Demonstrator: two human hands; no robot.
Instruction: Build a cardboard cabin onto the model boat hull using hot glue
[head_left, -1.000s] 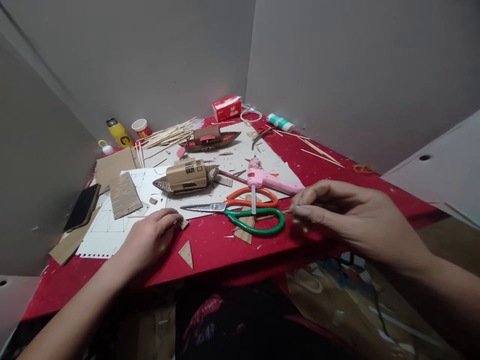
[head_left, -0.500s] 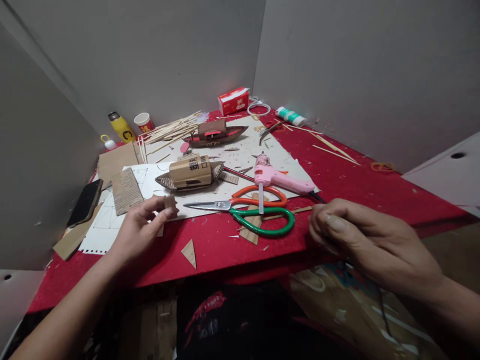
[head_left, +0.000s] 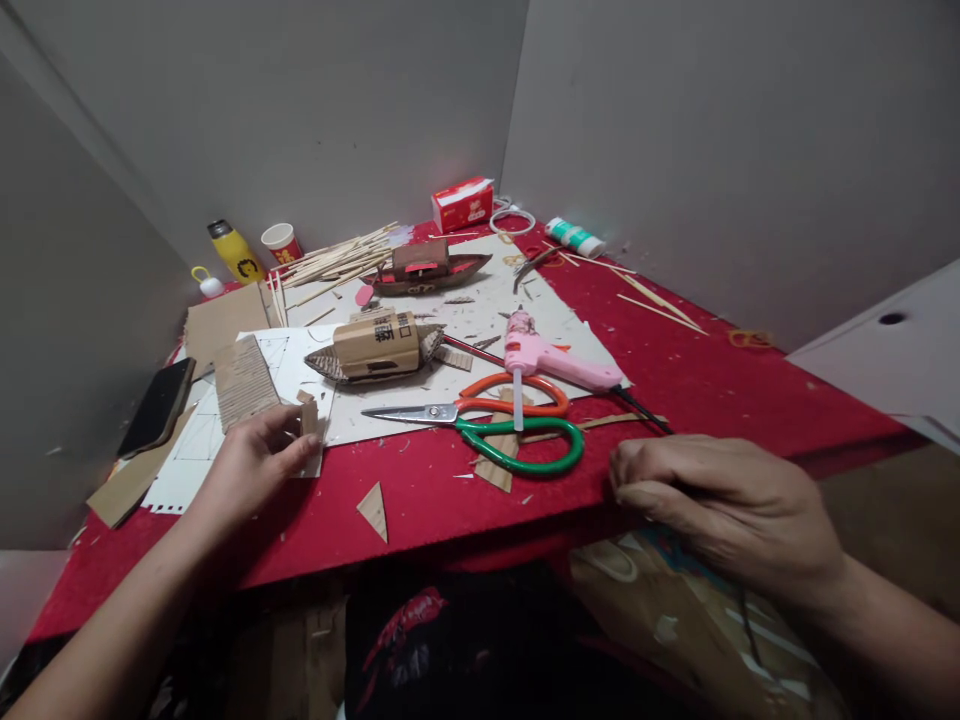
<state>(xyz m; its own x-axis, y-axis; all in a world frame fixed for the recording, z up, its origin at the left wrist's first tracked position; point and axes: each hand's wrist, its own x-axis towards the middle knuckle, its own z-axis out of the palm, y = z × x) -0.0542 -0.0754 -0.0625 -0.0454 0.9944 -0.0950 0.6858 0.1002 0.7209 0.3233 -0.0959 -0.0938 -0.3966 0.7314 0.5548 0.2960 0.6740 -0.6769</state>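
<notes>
My left hand (head_left: 251, 465) pinches a small cardboard piece (head_left: 307, 418) between thumb and fingers, at the edge of a white paper sheet (head_left: 196, 445). Near the front edge of the red table (head_left: 720, 390), my right hand (head_left: 712, 505) rests with its fingers curled in; I see nothing in it. A thin wooden strip (head_left: 600, 423) lies just beyond its fingertips. Green and orange scissors (head_left: 517, 432) lie between the hands, with a pink glue gun (head_left: 559, 363) behind them.
A cardboard boat model (head_left: 375, 347) and a darker boat (head_left: 427, 270) stand mid-table, next to a pile of wooden sticks (head_left: 337, 262). Corrugated card (head_left: 244, 380) and a black phone (head_left: 156, 406) lie left. A tissue box (head_left: 463, 203), yellow bottle (head_left: 236, 252) and cup (head_left: 281, 241) line the back.
My left hand picked the small cardboard piece off the table and carried it left. My right hand let go of the thin strip and drew back toward the table's front edge.
</notes>
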